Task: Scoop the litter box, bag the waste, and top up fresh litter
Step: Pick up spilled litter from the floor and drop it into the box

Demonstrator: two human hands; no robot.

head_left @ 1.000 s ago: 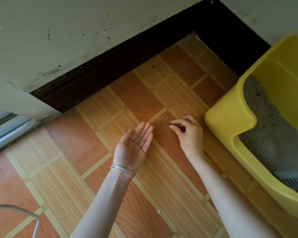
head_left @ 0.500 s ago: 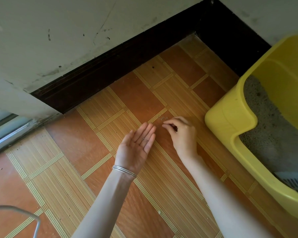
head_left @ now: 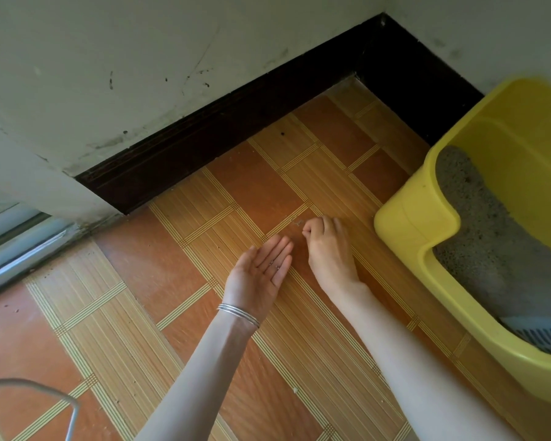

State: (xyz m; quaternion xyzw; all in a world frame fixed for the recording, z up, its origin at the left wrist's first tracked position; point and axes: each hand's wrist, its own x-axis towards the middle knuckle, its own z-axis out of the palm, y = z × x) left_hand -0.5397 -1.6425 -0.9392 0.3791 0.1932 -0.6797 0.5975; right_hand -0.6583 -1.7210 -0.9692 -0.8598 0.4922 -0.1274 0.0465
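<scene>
The left hand [head_left: 261, 275] is flat and open, palm up, low over the floor [head_left: 140, 281]. A few grey bits [head_left: 275, 265] lie on its fingers. Just beside it, the right hand [head_left: 330, 249] curls its fingers and pinches litter crumbs [head_left: 298, 221] on the floor. The yellow litter box [head_left: 407, 218] sits near on the right. It has grey litter [head_left: 490, 233] and a blue scoop [head_left: 535, 334] inside.
</scene>
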